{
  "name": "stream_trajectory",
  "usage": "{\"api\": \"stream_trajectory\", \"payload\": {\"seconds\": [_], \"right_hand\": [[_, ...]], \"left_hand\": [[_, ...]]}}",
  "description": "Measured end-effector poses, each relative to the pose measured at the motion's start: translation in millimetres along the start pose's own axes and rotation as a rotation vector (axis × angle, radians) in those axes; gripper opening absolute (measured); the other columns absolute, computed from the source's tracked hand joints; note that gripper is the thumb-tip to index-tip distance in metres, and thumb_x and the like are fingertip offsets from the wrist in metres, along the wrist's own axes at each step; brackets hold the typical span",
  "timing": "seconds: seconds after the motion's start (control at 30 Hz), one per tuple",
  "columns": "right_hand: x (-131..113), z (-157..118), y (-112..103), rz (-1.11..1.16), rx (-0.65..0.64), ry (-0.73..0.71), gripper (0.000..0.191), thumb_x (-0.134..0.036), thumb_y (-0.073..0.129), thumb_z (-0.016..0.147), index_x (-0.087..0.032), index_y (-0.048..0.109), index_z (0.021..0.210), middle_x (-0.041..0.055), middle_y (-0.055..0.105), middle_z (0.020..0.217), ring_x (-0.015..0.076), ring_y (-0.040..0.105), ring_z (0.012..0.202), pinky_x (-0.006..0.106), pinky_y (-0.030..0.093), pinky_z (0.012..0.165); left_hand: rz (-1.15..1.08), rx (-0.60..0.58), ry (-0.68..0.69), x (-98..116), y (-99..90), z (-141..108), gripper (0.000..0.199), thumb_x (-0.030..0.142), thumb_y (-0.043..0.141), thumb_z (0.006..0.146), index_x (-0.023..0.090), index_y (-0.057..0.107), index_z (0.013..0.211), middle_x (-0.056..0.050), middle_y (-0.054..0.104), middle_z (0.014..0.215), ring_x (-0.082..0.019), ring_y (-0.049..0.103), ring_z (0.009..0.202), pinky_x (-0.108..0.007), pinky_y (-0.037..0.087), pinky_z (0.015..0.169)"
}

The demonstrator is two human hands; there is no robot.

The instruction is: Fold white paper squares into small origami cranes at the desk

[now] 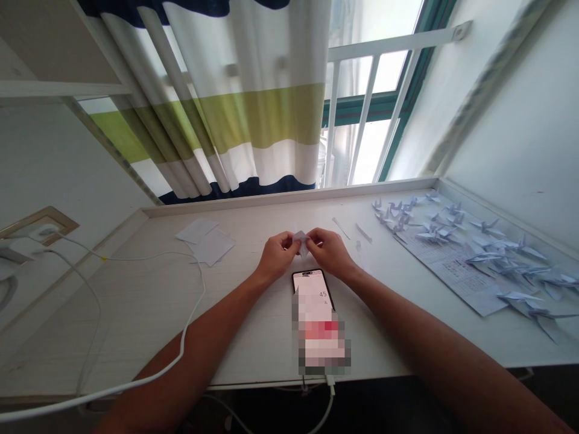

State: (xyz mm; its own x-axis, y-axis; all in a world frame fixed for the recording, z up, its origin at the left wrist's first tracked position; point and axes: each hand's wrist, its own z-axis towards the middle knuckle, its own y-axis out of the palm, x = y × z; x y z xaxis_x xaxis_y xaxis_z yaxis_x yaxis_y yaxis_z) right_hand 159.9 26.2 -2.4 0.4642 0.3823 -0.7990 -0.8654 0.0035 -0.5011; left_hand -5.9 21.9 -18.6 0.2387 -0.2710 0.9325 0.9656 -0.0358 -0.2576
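Note:
Between my two hands, just beyond the phone, is a small folded white paper. My left hand pinches its left side, and my right hand pinches its right side. Both hands are closed around the edges, fingertips partly hidden by the paper. Square white sheets lie in a loose stack to the left. Narrow paper strips rest a little right of my right hand. Many folded paper cranes stand at the right, several of them on a printed sheet.
A phone lies on the white desk between my forearms, a cable plugged into its near end. A white cable crosses the left side and my left forearm. A raised rim borders the back, below a curtain.

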Motion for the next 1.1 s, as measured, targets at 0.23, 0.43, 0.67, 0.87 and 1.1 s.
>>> {"api": "stream_trajectory", "payload": {"seconds": [0.23,0.43,0.67,0.87,1.1], "right_hand": [[2,0,-5,0.32,-0.179,-0.017,0.03,-0.042,0.059,0.092,-0.016,0.073,0.095,0.0074,0.075,0.089,0.0187,0.068,0.078,0.032,0.057,0.073],[7,2,-6,0.371,-0.191,-0.008,0.033,-0.047,0.063,0.091,-0.016,0.072,0.095,0.0066,0.074,0.085,0.0185,0.068,0.076,0.033,0.058,0.074],[6,3,-6,0.17,-0.09,-0.021,0.025,-0.042,0.069,0.085,-0.017,0.067,0.083,0.0065,0.073,0.083,0.0193,0.068,0.078,0.032,0.056,0.071],[8,2,-8,0.142,-0.104,-0.057,0.015,-0.033,0.068,0.085,-0.018,0.07,0.089,0.0039,0.072,0.079,0.0178,0.068,0.074,0.03,0.055,0.069],[9,5,-10,0.124,-0.042,-0.033,0.017,-0.031,0.063,0.087,-0.017,0.068,0.078,0.0054,0.073,0.079,0.0187,0.067,0.074,0.033,0.056,0.071]], "left_hand": [[-0.006,0.05,-0.013,-1,-5.5,1,0.026,0.041,0.068,0.084,0.015,0.073,0.087,-0.003,0.071,0.074,-0.014,0.061,0.064,-0.025,0.047,0.058],[-0.013,-0.018,-0.005,3,-6.4,0,0.025,0.037,0.065,0.086,0.016,0.075,0.095,-0.004,0.072,0.078,-0.015,0.061,0.065,-0.026,0.049,0.06],[0.098,-0.032,0.052,10,-3.4,-3,0.022,0.035,0.064,0.087,0.016,0.073,0.086,-0.003,0.068,0.077,-0.014,0.057,0.068,-0.025,0.043,0.061],[0.147,-0.207,0.045,9,-7.5,-2,0.028,0.041,0.061,0.09,0.015,0.071,0.085,-0.005,0.069,0.077,-0.017,0.06,0.071,-0.027,0.044,0.065],[-0.132,-0.118,-0.098,3,-0.9,-2,0.037,0.046,0.073,0.083,0.016,0.061,0.1,-0.006,0.072,0.084,-0.017,0.069,0.07,-0.029,0.051,0.065]]}}
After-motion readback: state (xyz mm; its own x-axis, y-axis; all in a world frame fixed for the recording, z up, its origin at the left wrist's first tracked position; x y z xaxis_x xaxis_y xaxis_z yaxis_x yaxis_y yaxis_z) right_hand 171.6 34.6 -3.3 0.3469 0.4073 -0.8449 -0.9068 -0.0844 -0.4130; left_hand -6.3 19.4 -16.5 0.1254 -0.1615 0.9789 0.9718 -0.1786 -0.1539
